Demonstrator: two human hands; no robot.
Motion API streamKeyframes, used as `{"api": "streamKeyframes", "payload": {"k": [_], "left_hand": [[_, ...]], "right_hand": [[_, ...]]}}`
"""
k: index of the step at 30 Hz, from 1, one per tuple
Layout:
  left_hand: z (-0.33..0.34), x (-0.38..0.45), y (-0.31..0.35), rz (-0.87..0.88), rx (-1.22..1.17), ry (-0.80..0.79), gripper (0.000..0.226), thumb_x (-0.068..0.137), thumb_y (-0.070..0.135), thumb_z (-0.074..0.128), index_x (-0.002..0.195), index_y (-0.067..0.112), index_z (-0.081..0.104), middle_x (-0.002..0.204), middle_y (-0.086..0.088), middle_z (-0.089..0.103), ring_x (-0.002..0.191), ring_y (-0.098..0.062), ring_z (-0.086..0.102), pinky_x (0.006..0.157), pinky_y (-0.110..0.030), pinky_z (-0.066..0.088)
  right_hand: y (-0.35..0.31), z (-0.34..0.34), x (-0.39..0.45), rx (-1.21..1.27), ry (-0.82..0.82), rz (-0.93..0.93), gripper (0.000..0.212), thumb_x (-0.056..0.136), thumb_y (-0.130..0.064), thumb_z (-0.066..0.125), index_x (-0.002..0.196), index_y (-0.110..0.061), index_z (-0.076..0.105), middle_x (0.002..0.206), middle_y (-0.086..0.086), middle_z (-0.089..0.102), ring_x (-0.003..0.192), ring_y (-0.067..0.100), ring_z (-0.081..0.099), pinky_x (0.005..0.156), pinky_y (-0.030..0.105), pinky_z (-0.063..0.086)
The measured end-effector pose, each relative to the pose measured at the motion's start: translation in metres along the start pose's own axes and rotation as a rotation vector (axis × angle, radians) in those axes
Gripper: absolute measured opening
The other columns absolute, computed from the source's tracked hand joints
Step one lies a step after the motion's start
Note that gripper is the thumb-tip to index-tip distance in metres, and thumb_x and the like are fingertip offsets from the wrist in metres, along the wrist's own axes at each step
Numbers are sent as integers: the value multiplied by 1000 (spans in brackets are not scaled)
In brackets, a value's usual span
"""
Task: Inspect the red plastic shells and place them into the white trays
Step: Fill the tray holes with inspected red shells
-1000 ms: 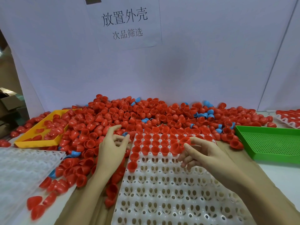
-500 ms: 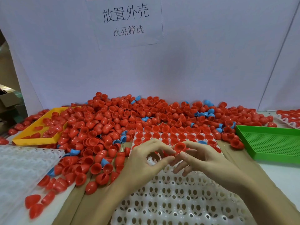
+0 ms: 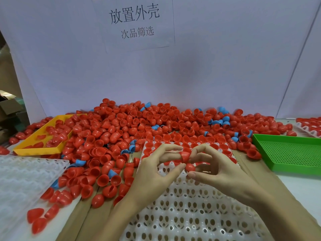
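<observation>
Red shell (image 3: pixel 185 156) pinched between both hands (image 3: pixel 205 164), dome toward the white tray (image 3: pixel 191 214).

Your hands hide several pockets of the white tray (image 3: pixel 191 214), whose near end runs off at 6 o'clock. At 3 o'clock, a second filled tray (image 3: pixel 309 127) is cut off.

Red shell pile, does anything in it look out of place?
Yes. Blue shells are scattered through the red shells, an odd colour for this job. Red shells also spill into the yellow tray and off the cardboard by the clear tray. The green tray holds none.
</observation>
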State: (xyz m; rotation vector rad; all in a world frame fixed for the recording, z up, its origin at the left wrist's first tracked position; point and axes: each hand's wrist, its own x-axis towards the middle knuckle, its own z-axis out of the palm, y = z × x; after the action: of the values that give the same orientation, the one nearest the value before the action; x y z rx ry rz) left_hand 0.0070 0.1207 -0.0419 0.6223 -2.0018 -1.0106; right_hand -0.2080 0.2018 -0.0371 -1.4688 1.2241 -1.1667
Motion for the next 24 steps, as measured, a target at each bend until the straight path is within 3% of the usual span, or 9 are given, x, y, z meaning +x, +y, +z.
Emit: {"api": "streamKeyframes", "payload": {"k": [3, 10, 15, 18, 22, 24], "left_hand": [[-2, 1, 3, -34, -84, -10, 35, 95, 26, 77, 127, 34, 64, 114, 14, 77, 118, -6, 69, 108, -33, 48], [-2, 1, 5, -38, -185, 56, 33, 91, 24, 82, 120, 32, 69, 104, 3, 80, 107, -14, 75, 98, -24, 54], [-8, 2, 5, -36, -117, 101, 35, 85, 34, 85, 116, 36, 70, 99, 8, 79, 103, -9, 74, 95, -16, 52], [-7, 2, 6, -24, -117, 46, 37, 88, 32, 83, 122, 36, 68, 107, 10, 79, 110, -9, 72, 100, -19, 51], [-12, 0, 8, -6, -10, -139, 45, 93, 36, 78, 133, 46, 59, 124, 18, 71, 122, -5, 64, 103, -18, 47], [-11, -1, 7, 19, 45, -142, 43, 95, 31, 77, 131, 47, 61, 122, 20, 70, 120, -4, 65, 102, -17, 47]], "right_hand": [[0, 0, 1, 0, 23, -8, 50, 84, -17, 88, 123, -25, 57, 115, 5, 72, 98, 32, 74, 87, 36, 62], [-3, 1, 0, -59, 37, -31, 58, 86, -18, 86, 135, -36, 59, 117, -1, 71, 101, 25, 73, 89, 37, 62], [-7, -2, -1, -79, 95, -78, 55, 85, -22, 86, 133, -36, 63, 119, -3, 71, 106, 22, 72, 88, 33, 60], [-7, -2, -1, -56, 38, -51, 58, 87, -25, 86, 137, -37, 60, 117, 3, 73, 105, 25, 73, 89, 34, 60], [-5, -1, -2, 3, -40, -31, 48, 96, -28, 77, 141, -35, 59, 111, 11, 75, 99, 29, 75, 88, 33, 59], [-5, 0, -3, -6, -67, -20, 45, 98, -31, 74, 139, -39, 58, 109, 13, 76, 97, 27, 76, 88, 31, 59]]}}
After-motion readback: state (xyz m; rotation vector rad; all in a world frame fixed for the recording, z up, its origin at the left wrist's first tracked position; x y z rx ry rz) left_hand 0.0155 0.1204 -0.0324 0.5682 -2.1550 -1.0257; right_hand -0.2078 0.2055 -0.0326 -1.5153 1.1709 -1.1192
